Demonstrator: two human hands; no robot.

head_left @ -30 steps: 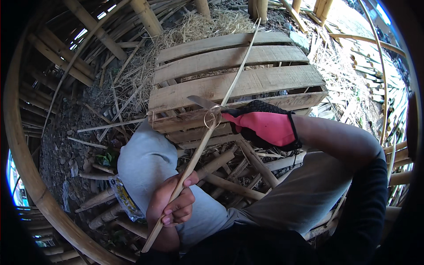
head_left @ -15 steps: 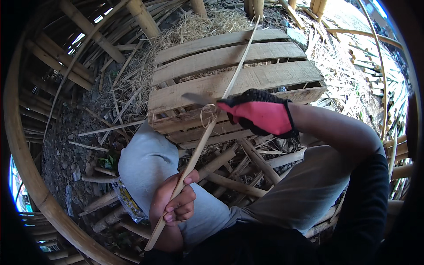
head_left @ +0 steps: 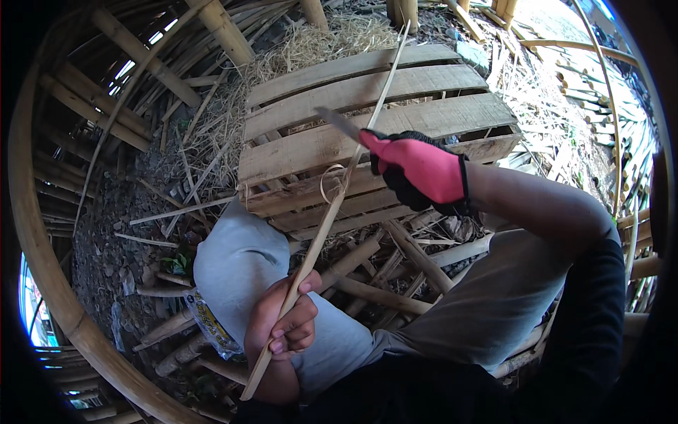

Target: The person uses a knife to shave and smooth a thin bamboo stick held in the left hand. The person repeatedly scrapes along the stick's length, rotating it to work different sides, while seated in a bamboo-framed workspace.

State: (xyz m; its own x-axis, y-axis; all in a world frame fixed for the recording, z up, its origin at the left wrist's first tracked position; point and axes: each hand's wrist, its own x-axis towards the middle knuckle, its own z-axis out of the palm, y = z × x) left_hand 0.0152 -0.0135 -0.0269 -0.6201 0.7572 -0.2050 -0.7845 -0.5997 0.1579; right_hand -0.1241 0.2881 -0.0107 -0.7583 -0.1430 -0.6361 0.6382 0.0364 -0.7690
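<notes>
My bare left hand [head_left: 286,321] is closed around the lower part of a long, thin bamboo strip [head_left: 321,237], above my left thigh. The strip slants up and away to the right, across the slatted wooden crate [head_left: 304,148]. Partway along it, a thin curled shaving [head_left: 328,185] still clings to the strip. In a pink and black glove, my right hand [head_left: 420,173] grips a knife; its handle is hidden in the fingers. The knife blade [head_left: 337,123] points up and left, lying over the crate slats beside the strip.
Pale shavings [head_left: 332,42] are heaped behind the crate. Bamboo poles [head_left: 395,293] lie under and between my legs. A curved bamboo pole [head_left: 85,339] bends along the left side. Near my left knee lies a clear plastic wrapper [head_left: 210,326]. Cut bamboo pieces [head_left: 590,106] are stacked at the right.
My right hand has moved slightly farther up the strip with the knife, whose blade now tilts more upward. The shaving has opened into a wider loop. My left hand keeps its hold.
</notes>
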